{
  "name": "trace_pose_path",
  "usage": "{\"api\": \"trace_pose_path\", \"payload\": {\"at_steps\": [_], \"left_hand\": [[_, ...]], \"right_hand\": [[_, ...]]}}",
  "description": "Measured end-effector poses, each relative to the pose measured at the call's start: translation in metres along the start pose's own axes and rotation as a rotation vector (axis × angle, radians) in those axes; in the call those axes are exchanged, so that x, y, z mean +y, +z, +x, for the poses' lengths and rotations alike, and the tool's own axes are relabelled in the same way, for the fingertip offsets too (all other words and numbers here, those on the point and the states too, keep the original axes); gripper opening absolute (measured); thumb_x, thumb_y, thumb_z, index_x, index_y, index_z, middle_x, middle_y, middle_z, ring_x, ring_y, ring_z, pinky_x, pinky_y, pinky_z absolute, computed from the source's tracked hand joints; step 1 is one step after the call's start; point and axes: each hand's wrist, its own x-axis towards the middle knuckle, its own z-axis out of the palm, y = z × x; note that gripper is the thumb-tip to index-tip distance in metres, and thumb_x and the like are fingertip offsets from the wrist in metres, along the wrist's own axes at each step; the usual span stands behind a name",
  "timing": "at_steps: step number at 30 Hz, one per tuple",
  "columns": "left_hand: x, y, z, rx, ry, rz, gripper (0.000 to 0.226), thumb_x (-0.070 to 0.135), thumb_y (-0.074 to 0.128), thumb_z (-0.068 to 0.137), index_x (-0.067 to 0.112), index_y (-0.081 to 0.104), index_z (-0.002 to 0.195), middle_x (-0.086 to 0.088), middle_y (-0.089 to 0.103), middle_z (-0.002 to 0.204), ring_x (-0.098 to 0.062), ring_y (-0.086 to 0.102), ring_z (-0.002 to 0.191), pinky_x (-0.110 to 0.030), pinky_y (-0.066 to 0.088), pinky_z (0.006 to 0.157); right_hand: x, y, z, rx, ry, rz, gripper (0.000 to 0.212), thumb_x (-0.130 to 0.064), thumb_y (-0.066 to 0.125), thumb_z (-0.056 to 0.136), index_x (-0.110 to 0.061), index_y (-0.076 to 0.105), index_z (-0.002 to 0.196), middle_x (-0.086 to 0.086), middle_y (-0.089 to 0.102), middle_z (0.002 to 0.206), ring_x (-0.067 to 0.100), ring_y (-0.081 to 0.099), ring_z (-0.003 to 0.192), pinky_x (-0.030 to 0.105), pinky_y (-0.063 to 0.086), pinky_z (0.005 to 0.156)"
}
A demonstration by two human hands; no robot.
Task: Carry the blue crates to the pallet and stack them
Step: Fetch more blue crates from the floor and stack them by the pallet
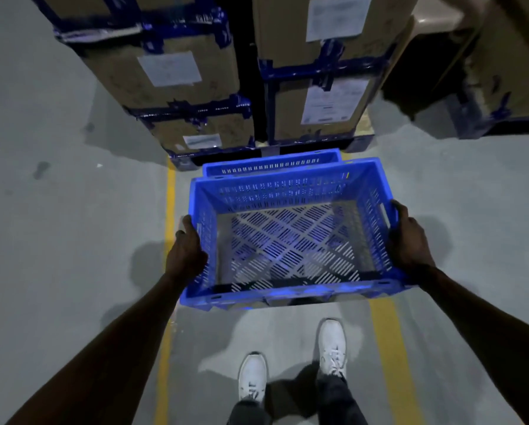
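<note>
A perforated blue crate hangs level above the grey concrete floor, carried between two bare hands. The left hand curls over the rim of the crate's left short wall, thumb on top; the right hand wraps the right wall at the handle slot, its fingers mostly hidden behind the plastic. The crate holds nothing, and the floor shows through its slotted base.

Just beyond its far rim sits a second blue crate, lower down and largely covered by the carried one; only its far wall and rim show, so whether it stands on the floor or on something low cannot be told. Right behind that crate runs the dark blue edge of a pallet loaded with tall cardboard cartons bound in blue strapping, their paper labels too blurred to read.

Two yellow floor lines mark a lane; the crate spans it, overhanging the left line. Open floor lies wide to the left and right of the lane. White sneakers stand on the lane below the crate's near edge. The upper right corner is dim, with more strapped cartons cut off by the frame.
</note>
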Motion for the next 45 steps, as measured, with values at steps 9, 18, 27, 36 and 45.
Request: {"api": "trace_pose_path", "payload": {"at_steps": [9, 18, 27, 36, 45], "left_hand": [[0.013, 0.017, 0.043, 0.188, 0.043, -0.100, 0.091, 0.005, 0.068, 0.077, 0.009, 0.017, 0.153, -0.028, 0.049, 0.127, -0.052, 0.056, 0.107, -0.057, 0.048, 0.080], [0.015, 0.016, 0.054, 0.175, 0.075, -0.193, 0.104, 0.012, 0.067, 0.084, 0.031, -0.001, 0.159, -0.026, 0.057, 0.131, -0.046, 0.064, 0.096, -0.055, 0.052, 0.076], [0.027, 0.009, 0.085, 0.236, 0.044, -0.174, 0.101, 0.008, 0.062, 0.080, 0.035, 0.003, 0.158, -0.024, 0.063, 0.119, -0.046, 0.064, 0.090, -0.046, 0.046, 0.070], [0.032, 0.003, 0.109, 0.274, 0.086, -0.132, 0.100, 0.006, 0.060, 0.079, 0.032, 0.006, 0.159, -0.024, 0.056, 0.133, -0.050, 0.059, 0.105, -0.049, 0.045, 0.079], [0.040, 0.007, 0.098, 0.333, 0.050, -0.094, 0.093, 0.007, 0.057, 0.086, 0.029, 0.005, 0.159, -0.023, 0.051, 0.133, -0.048, 0.058, 0.107, -0.055, 0.047, 0.081]], "right_hand": [[0.001, 0.032, 0.061, 0.017, -0.074, 0.017, 0.082, -0.003, 0.052, 0.087, -0.022, 0.014, 0.157, 0.025, 0.051, 0.104, 0.044, 0.050, 0.094, 0.037, 0.031, 0.070], [-0.008, 0.026, 0.100, 0.018, -0.118, 0.023, 0.080, -0.007, 0.051, 0.091, -0.024, 0.013, 0.159, 0.015, 0.045, 0.097, 0.043, 0.049, 0.091, 0.037, 0.033, 0.070], [-0.016, 0.029, 0.127, 0.048, -0.116, 0.045, 0.089, -0.035, 0.033, 0.073, -0.023, 0.015, 0.159, 0.023, 0.051, 0.100, 0.041, 0.050, 0.091, 0.034, 0.031, 0.071], [-0.019, 0.034, 0.149, 0.091, -0.175, -0.050, 0.093, -0.029, 0.043, 0.070, -0.018, 0.016, 0.158, 0.026, 0.054, 0.096, 0.043, 0.051, 0.086, 0.039, 0.035, 0.069], [-0.025, 0.034, 0.154, 0.136, -0.205, -0.087, 0.080, -0.026, 0.035, 0.080, -0.013, 0.020, 0.158, 0.031, 0.053, 0.103, 0.049, 0.052, 0.090, 0.043, 0.039, 0.074]]}}
